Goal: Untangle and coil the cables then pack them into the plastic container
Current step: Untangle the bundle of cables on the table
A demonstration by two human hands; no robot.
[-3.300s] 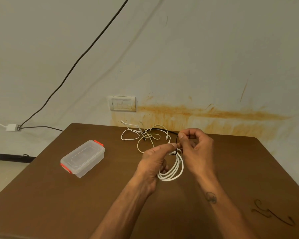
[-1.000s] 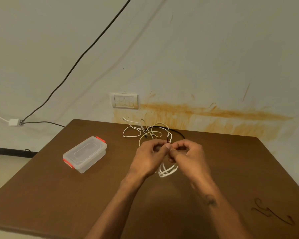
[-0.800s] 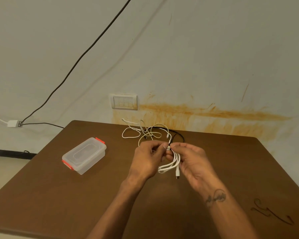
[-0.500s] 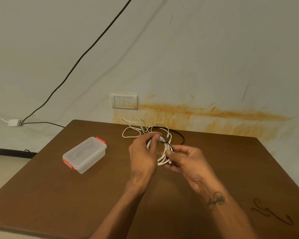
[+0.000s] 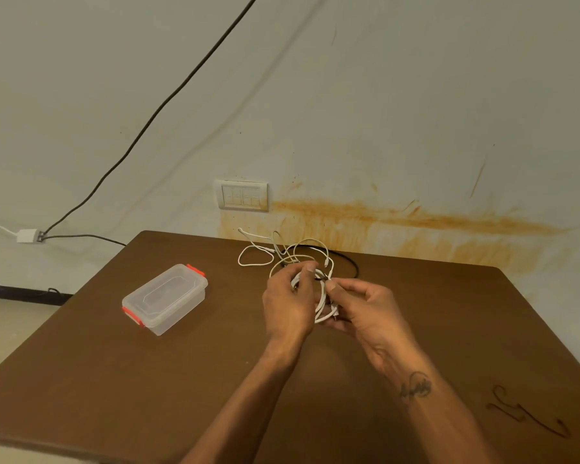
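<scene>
White coiled cable (image 5: 321, 301) sits gripped between our left hand (image 5: 290, 301) and right hand (image 5: 369, 308); fingers hide most of its loops.

No sleeves are being worn: both forearms are being shown bare from the bottom edge up to the left hand (image 5: 287, 304) and the right hand (image 5: 370, 309). A dark tattoo (image 5: 415, 388) of script under an arc is being displayed on the right wrist. No rings, watch or gloves are being seen.

Soft, even, dim-warm light fell from above; the brown wooden table (image 5: 114, 380) showed faint sheen, slight overall softness, and wide-angle bending at the edges.
</scene>
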